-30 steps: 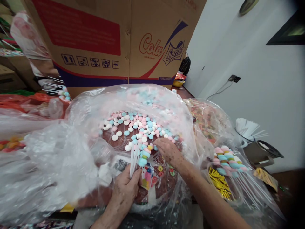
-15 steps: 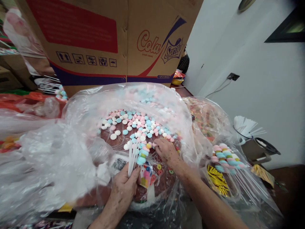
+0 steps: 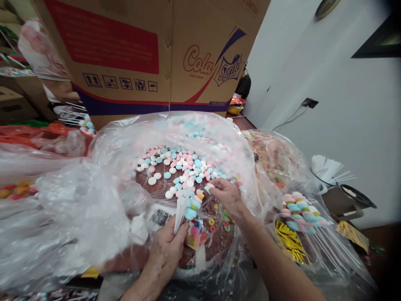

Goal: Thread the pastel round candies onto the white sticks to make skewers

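Note:
My left hand (image 3: 164, 254) grips a bundle of white sticks (image 3: 180, 211); one stick carries a stack of pink, blue and yellow candies (image 3: 193, 205). My right hand (image 3: 226, 195) pinches a small pink candy (image 3: 209, 186) at its fingertips, just right of the stack's top. Both hands are inside a large clear plastic bag (image 3: 103, 188) over a brown tray strewn with loose pink, white and blue round candies (image 3: 175, 165). Small ring candies (image 3: 216, 221) lie below my right hand.
A big cardboard box (image 3: 150, 54) stands behind the bag. At right, a clear bag holds finished candy sticks (image 3: 300, 211) and gold foil (image 3: 288, 240). White sticks in a holder (image 3: 327, 169) stand by the white wall. More plastic bags of colourful sweets (image 3: 15, 188) lie left.
My right hand has lifted from the loose candies with a pink piece pinched in its fingers, moving slightly up and right. My left hand keeps holding the sticks.

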Demonstrator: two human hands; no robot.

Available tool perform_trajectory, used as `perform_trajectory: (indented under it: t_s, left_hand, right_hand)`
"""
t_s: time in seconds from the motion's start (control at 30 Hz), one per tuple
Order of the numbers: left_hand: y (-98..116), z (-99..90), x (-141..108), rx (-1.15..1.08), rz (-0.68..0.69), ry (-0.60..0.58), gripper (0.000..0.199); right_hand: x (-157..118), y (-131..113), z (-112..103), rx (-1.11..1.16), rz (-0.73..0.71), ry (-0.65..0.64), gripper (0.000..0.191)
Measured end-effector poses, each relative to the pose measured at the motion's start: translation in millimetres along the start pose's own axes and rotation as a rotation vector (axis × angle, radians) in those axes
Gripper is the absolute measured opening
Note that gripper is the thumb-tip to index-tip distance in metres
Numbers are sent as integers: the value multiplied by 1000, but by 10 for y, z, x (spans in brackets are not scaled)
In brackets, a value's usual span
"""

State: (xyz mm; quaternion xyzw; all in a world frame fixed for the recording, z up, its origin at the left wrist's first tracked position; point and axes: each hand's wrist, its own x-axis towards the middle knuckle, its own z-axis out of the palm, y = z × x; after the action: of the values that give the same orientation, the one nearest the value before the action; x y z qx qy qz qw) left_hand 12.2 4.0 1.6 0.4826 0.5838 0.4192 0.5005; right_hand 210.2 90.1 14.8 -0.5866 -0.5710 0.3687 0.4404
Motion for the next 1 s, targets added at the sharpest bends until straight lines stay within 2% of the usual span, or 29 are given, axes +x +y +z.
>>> perform_trajectory:
  t_s: [0.1,0.17,0.27,0.7,0.87,1.0]
  left_hand:
    - [-27,-13,17,85,51,-63,26]
    - [-43,-16,24,120,57,-90,26]
    - [-50,-14,20,140,81,-90,25]
    - [-63,0,30,140,40,-100,28]
    - [-84,19,24,110,53,-60,27]
    - [-63,4,25,136,65,-65,27]
  right_hand:
    - [-12,-146,-59,440,198,-48,22]
    - [-35,-236,-67,564,248,-83,24]
    - [-71,-319,-42,617,263,-112,25]
    - [-98,-312,29,587,245,-103,28]
    - [-116,-177,59,466,111,-112,25]
    - [-174,-119,92,231,-18,-71,24]
